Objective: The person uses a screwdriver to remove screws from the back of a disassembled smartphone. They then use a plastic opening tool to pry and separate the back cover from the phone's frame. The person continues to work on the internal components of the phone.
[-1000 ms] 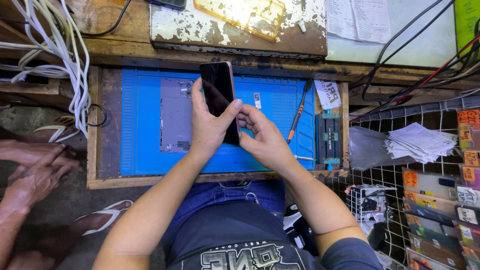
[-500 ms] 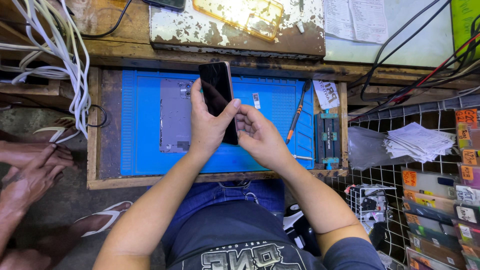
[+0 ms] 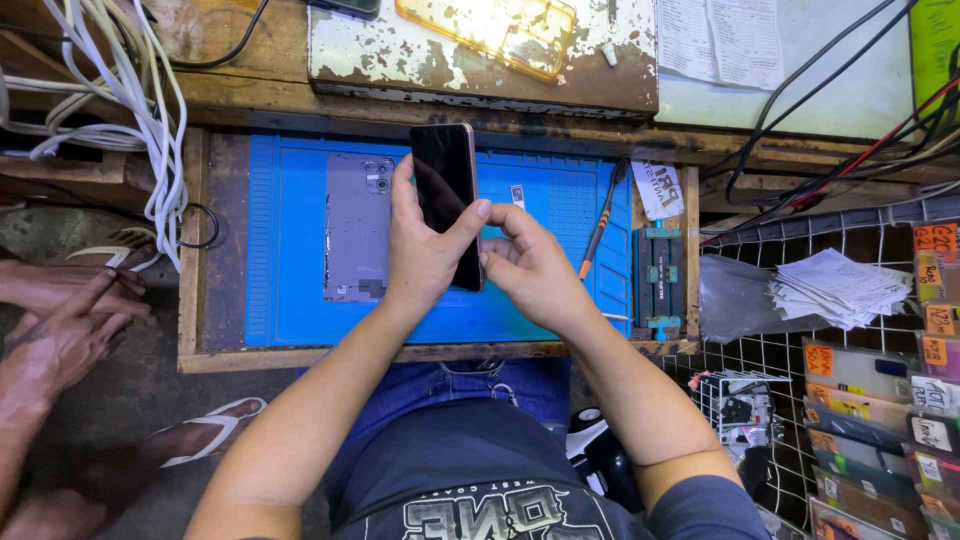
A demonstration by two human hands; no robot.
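My left hand [image 3: 425,255] grips a black smartphone [image 3: 445,190] with a dark screen and a copper-coloured rim, holding it upright above the blue work mat [image 3: 290,300]. Its thumb lies across the screen. My right hand [image 3: 530,265] is curled against the phone's right edge, with fingertips touching the side near the lower half. A grey phone back cover [image 3: 355,228] with a camera cut-out lies flat on the mat just left of my left hand.
An orange-handled tool [image 3: 598,225] and a small metal clamp jig [image 3: 659,275] lie right of the mat. White cables [image 3: 140,110] hang at the left. A wire rack holds papers [image 3: 835,288] and packaged items [image 3: 880,420] on the right. Another person's hand [image 3: 65,320] and sandalled foot [image 3: 205,435] are at the left.
My right hand has shifted slightly, its fingers pulling in closer against the phone's right edge. The phone and left hand stay almost in place.
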